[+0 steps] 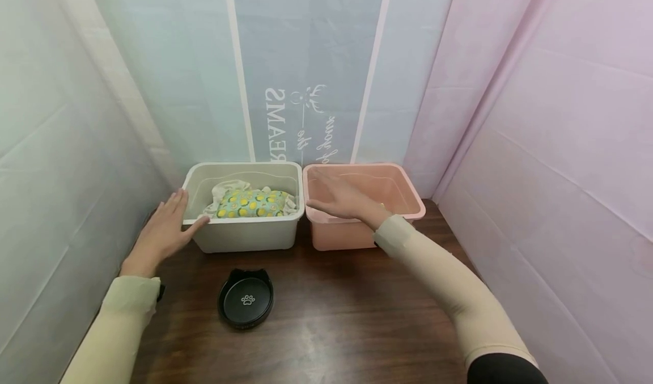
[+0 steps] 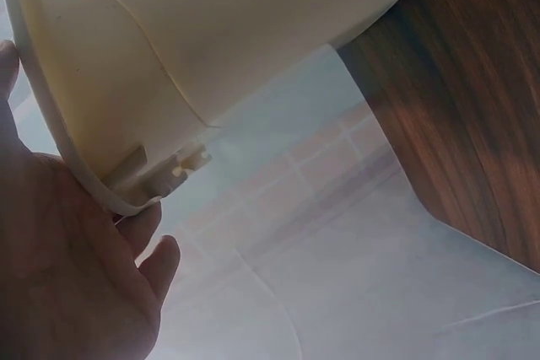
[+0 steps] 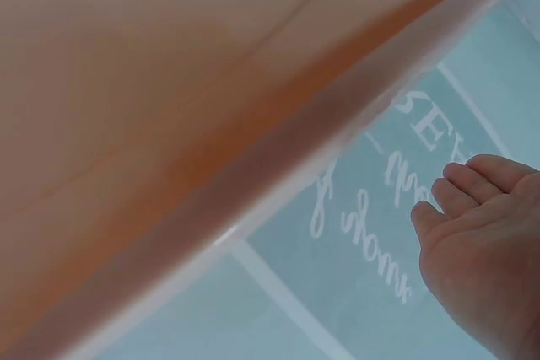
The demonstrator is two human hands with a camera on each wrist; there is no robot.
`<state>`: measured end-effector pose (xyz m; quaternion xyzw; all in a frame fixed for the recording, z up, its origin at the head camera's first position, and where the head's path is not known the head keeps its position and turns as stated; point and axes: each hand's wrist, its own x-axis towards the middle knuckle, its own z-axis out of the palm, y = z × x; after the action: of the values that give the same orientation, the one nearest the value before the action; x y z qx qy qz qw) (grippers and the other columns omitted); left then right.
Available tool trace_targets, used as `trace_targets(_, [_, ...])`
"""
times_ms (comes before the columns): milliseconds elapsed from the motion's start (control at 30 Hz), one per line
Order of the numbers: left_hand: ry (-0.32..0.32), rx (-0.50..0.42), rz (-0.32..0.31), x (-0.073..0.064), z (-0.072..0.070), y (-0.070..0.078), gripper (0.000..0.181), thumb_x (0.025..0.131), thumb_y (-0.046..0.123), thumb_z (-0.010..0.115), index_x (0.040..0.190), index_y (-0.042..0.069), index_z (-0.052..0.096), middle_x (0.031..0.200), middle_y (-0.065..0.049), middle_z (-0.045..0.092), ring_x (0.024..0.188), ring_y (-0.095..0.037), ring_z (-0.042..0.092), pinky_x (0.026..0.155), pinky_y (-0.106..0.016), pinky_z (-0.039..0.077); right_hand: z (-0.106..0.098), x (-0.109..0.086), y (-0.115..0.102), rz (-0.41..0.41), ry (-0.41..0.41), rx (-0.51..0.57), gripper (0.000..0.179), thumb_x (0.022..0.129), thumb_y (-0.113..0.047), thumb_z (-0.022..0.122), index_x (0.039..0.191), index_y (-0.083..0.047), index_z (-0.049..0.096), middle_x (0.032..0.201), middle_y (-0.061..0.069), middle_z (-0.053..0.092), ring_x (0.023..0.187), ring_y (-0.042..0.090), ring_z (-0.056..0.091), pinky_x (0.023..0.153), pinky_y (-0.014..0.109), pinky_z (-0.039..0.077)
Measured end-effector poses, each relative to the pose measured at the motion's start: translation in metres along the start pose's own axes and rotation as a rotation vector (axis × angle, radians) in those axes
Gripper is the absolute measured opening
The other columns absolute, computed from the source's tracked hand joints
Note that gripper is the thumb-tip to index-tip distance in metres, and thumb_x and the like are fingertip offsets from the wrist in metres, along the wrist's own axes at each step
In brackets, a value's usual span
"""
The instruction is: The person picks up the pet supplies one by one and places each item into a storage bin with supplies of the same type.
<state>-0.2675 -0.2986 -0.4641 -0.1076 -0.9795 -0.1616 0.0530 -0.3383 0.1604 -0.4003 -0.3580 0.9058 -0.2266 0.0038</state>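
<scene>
Bench [image 1: 347, 316], dark brown wood-grain, bounded by pale fabric side walls [image 1: 41, 146].

Dish, round, black, shallow [image 1: 246, 311]: one; pale paw-print mark on its base; ear-shaped tabs point toward the tubs. Stands near the tubs, apart from them.

Left hand [image 1: 164, 231]: grip loose, fingers extended and thumb spread, touching the near left corner of a greyish-white rectangular plastic tub [image 1: 247, 236]. Parts of the fingers are hidden by the rim in the wrist view.

Right hand [image 1: 343, 198]: grip unclosed, palm flat, above a pink rectangular plastic tub [image 1: 339, 236]; contact with the rim cannot be told.

Tubs: side by side at the far end of the bench, mouths up, long axes left to right. White tub holds a lemon-print pale green cloth item [image 1: 252, 203] over white fabric [image 1: 221, 190]; lower parts hidden. Pink tub: small yellow item [image 1: 381, 205] mostly hidden by the right wrist.

Curtain, blue-grey, white-striped [image 1: 306, 38]: sideways capitals "REAMS" [image 1: 276, 124], cut off by the tubs; adjoining script [image 1: 326, 140] hard to read.
</scene>
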Motion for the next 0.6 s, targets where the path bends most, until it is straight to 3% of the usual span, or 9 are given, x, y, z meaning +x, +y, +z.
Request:
trace_targets(367, [0.017, 0.029, 0.015, -0.007, -0.002, 0.006, 0.105, 0.109, 0.067, 0.044, 0.167, -0.009, 0.002, 0.175, -0.032, 0.005, 0.162, -0.051, 0.007, 0.132, -0.064, 0.007, -0.007, -0.024, 0.018, 0.105, 0.027, 0.039, 0.097, 0.102, -0.065, 0.062, 0.175, -0.025, 0.012, 0.179, 0.002, 0.02, 0.162, 0.014, 0.023, 0.132, 0.044, 0.026])
trace_targets(467, [0.021, 0.038, 0.029, -0.011, -0.003, 0.009, 0.105, 0.109, 0.066, 0.047, 0.168, -0.009, 0.004, 0.175, -0.033, 0.007, 0.162, -0.05, 0.009, 0.132, -0.065, 0.008, -0.011, -0.031, 0.02, 0.115, 0.038, 0.029, 0.098, 0.103, -0.066, 0.061, 0.175, -0.02, 0.014, 0.18, 0.003, 0.019, 0.163, 0.016, 0.021, 0.133, 0.044, 0.025])
trace_targets(600, [0.04, 0.048, 0.056, -0.016, -0.004, 0.015, 0.104, 0.108, 0.064, 0.051, 0.168, -0.009, 0.008, 0.174, -0.034, 0.012, 0.162, -0.05, 0.012, 0.132, -0.065, 0.009, -0.015, -0.038, 0.027, 0.115, 0.063, 0.002, 0.094, 0.103, -0.065, 0.061, 0.175, -0.023, 0.015, 0.18, 0.002, 0.019, 0.164, 0.017, 0.019, 0.133, 0.044, 0.024])
